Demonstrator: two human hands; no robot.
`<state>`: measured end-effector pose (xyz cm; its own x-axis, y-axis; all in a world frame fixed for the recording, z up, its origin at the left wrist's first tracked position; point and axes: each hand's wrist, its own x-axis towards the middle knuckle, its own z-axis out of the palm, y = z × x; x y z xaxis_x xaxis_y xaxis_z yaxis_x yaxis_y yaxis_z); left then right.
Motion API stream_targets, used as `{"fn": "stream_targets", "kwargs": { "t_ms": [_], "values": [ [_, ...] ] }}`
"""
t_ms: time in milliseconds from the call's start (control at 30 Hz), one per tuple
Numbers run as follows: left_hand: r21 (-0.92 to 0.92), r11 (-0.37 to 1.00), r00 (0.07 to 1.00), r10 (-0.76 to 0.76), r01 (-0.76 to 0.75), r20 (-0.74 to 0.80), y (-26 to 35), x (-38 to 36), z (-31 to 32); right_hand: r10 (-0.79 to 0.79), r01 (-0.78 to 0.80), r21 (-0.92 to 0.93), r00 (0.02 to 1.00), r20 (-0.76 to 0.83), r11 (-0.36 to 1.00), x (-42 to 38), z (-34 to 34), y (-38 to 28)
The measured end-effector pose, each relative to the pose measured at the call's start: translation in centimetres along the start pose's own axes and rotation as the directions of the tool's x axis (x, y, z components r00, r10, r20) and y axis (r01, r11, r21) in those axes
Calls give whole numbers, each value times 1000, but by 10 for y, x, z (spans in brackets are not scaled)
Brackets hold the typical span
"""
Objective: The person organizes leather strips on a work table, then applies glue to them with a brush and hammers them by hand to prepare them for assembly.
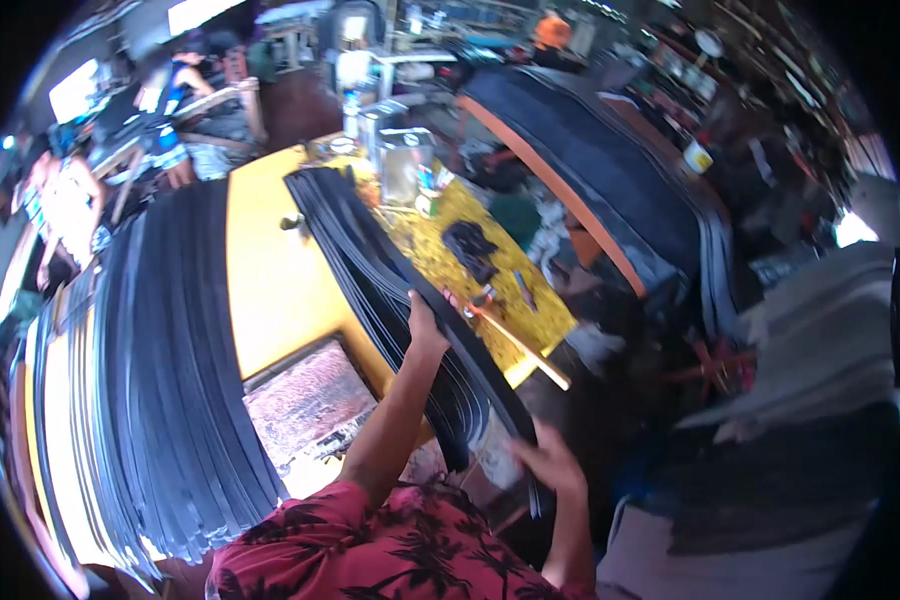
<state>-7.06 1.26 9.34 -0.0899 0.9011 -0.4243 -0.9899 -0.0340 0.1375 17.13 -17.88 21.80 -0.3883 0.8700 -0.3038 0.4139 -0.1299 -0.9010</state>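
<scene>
A bundle of long black strips (355,240) runs from the back of the yellow table down towards my body. Around one wide black strip (475,360) at the bundle's right edge, my left hand (427,328) is closed, thumb on the near side and fingertips showing past the far edge. Lower down, my right hand (555,465) is slightly blurred beside the hanging end of this strip. Its thumb points up and its fingers stretch out across the strip. A hammer (515,340) with a wooden handle lies just beyond the strip.
More black strips (175,350) cover the left of the yellow table (270,270). A framed panel (310,405) lies between the strips. Metal cans (400,165) and a dark cloth (468,248) stand at the back. People work at the far left; a large black-covered stack (590,170) is right.
</scene>
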Motion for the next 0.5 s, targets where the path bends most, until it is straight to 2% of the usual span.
{"fn": "stream_targets", "kwargs": {
  "t_ms": [33,67,167,200,233,267,300,333,367,400,467,500],
  "values": [
    [51,998,991,15,-22,132,15,9,-13,99,-98,-43,995,22,994,-18,-5,1],
    [41,998,989,50,-56,139,29,21,-18,111,-108,-88,994,25,990,-35,-10,12],
    [-246,968,993,79,-54,92,58,43,-8,191,-188,-105,981,20,977,-89,-27,49],
    [-246,967,991,94,-69,92,66,51,-5,255,-262,72,963,85,962,-108,-33,70],
    [-179,982,982,97,-68,160,74,64,-6,309,-340,242,938,159,909,-125,-38,91],
    [-108,992,970,89,-66,227,82,73,-3,304,-338,246,938,165,909,-142,-40,106],
    [-148,981,980,149,-129,134,83,64,23,401,-443,188,889,223,877,-156,-41,118],
    [-101,984,971,165,-149,171,90,79,26,498,-543,121,823,274,831,-170,-40,131],
    [-58,988,965,155,-146,213,100,81,37,502,-549,127,820,275,826,-186,-34,151],
    [-14,990,958,138,-139,250,110,78,53,540,-599,280,799,266,750,-203,-24,176],
    [-108,991,952,109,-81,285,129,63,94,617,-636,556,744,258,535,-233,-6,225],
    [43,992,903,91,-119,420,150,63,103,651,-618,674,712,263,404,-242,4,235]
  ]
}}
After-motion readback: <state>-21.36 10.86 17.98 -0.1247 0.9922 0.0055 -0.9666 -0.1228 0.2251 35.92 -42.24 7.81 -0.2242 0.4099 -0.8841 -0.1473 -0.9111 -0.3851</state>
